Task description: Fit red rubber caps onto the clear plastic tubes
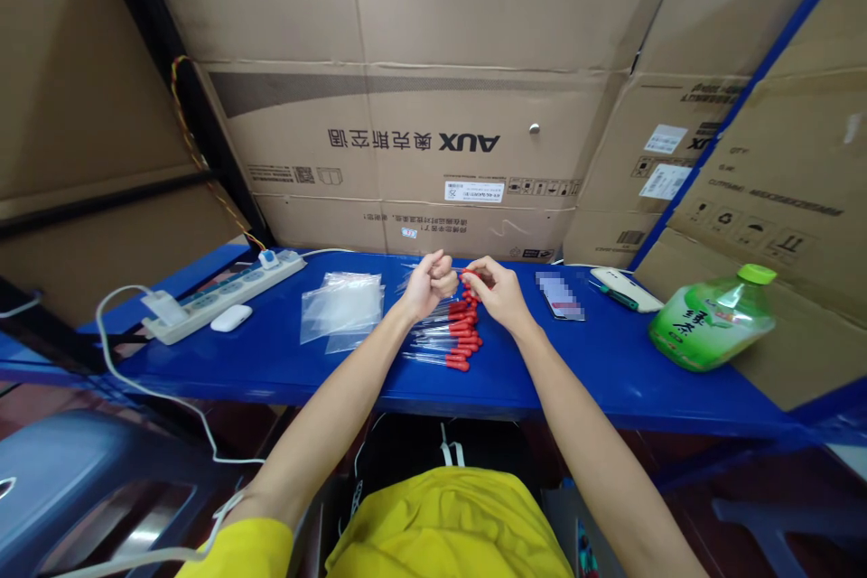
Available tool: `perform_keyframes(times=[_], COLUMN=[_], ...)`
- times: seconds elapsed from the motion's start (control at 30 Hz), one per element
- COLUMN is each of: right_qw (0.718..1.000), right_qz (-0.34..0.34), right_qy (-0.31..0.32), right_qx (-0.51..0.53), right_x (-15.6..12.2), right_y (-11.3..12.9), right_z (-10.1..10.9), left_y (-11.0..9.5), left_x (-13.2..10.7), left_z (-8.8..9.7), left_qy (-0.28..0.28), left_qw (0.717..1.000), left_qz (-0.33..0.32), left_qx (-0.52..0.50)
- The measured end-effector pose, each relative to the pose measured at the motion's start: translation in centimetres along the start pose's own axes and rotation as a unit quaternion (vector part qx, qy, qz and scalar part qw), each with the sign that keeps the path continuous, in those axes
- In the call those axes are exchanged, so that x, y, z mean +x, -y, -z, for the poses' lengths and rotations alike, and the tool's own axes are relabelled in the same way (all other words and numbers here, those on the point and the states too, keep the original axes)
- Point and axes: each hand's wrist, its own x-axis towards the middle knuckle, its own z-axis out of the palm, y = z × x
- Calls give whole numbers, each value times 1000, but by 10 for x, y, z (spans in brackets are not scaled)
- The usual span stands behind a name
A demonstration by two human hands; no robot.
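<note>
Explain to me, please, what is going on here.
A person's right hand pinches a red end at the far side of a row of red-ended clear tubes on the blue table. The left hand beside it is curled closed; whether it holds anything is hidden. Plastic bags lie to the left, a phone to the right.

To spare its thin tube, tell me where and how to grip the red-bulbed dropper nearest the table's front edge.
Probably best: pinch the dropper by its red bulb, from above and the right; the bulb is thicker than the clear tube and points right.
</note>
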Motion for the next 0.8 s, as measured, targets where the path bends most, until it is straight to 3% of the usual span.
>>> perform_keyframes(times=[0.2, 0.43, 0.8], right_qw=[999, 1000, 1000], right_qz=[19, -7, 5], right_qy=[-26, -17, -13], right_qx=[-43, 11, 28], right_x=[1, 0, -3], right_y=[-1, -5, -7], right_z=[1, -3, -5], left_y=[2, 2, 5], left_x=[2, 3, 4], left_z=[0, 4, 5], left_qy=[7, -10, -49], left_qw=[1000, 999, 998], left_qz=[-11, -27, -18], left_qx=[14, 32, 34])
